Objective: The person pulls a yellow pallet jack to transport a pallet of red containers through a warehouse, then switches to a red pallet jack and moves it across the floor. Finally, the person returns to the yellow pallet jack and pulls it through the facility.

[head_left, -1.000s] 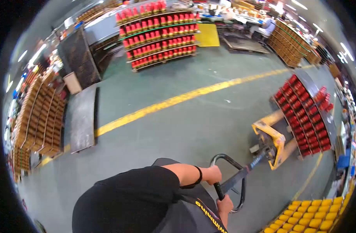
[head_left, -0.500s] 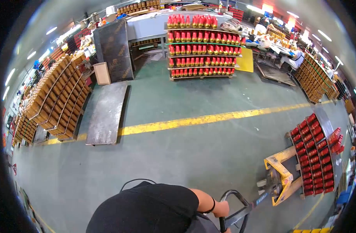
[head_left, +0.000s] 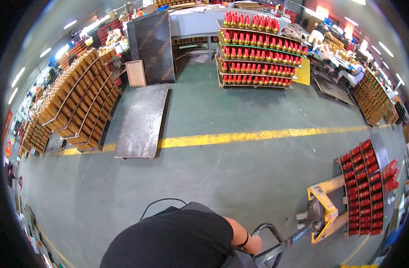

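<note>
"What stands on the left?"
"Near left, a banded brown stack (head_left: 81, 105); then a flat board (head_left: 144, 118) across the yellow line (head_left: 204, 140). Behind it, a dark panel (head_left: 151, 49) carries lettering I can't read."
"And the middle?"
"Far off, tiers of red-and-gold bottles (head_left: 258, 40). At the near edge, the left hand (head_left: 254, 245) looks closed around the black loop handle (head_left: 273, 228), as far as this cropped edge shows."
"The right?"
"Out of view; I can't tell its state."
"Where's the pallet jack (head_left: 325, 200)?"
"Right of the left hand, the nearer one in sight. Its shaft (head_left: 299, 235) slants up rightward, with blue-and-white writing too small to read, towards the yellow forks under the red load (head_left: 364, 192), near right."
</note>
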